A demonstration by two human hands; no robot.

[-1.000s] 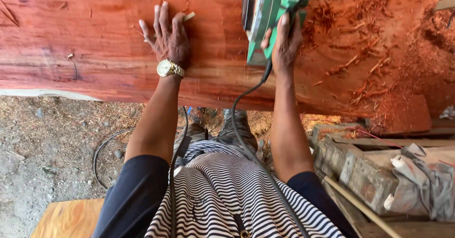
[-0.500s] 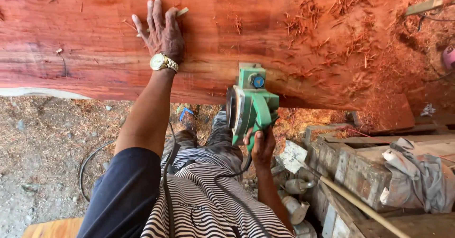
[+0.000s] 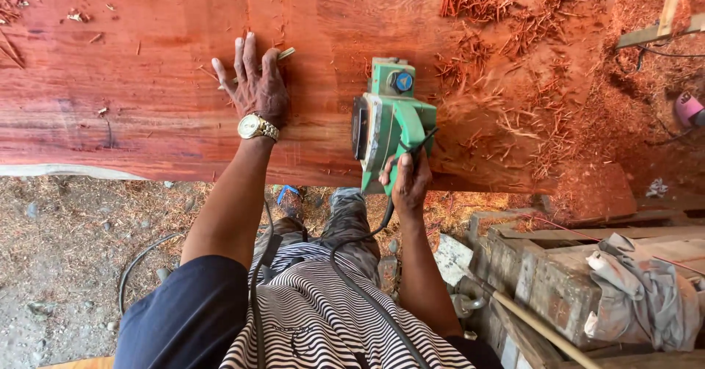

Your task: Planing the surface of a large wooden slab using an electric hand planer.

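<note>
A wide red wood slab fills the upper part of the head view. My left hand lies flat on it with fingers spread, a gold wristwatch on the wrist. A small wood chip lies by the fingertips. My right hand grips the rear handle of a green electric planer, which sits on the slab near its front edge. A black power cord runs from the planer down across my striped shirt.
Red shavings lie thick on the slab's right part. Stacked weathered timbers with a grey cloth stand at the lower right. Gravel ground with a loose cable lies at the lower left. A pink object sits at the right edge.
The planer was far up the slab, was pulled back off its front edge, and now sits on the slab again near that edge. My left hand stayed flat on the wood.
</note>
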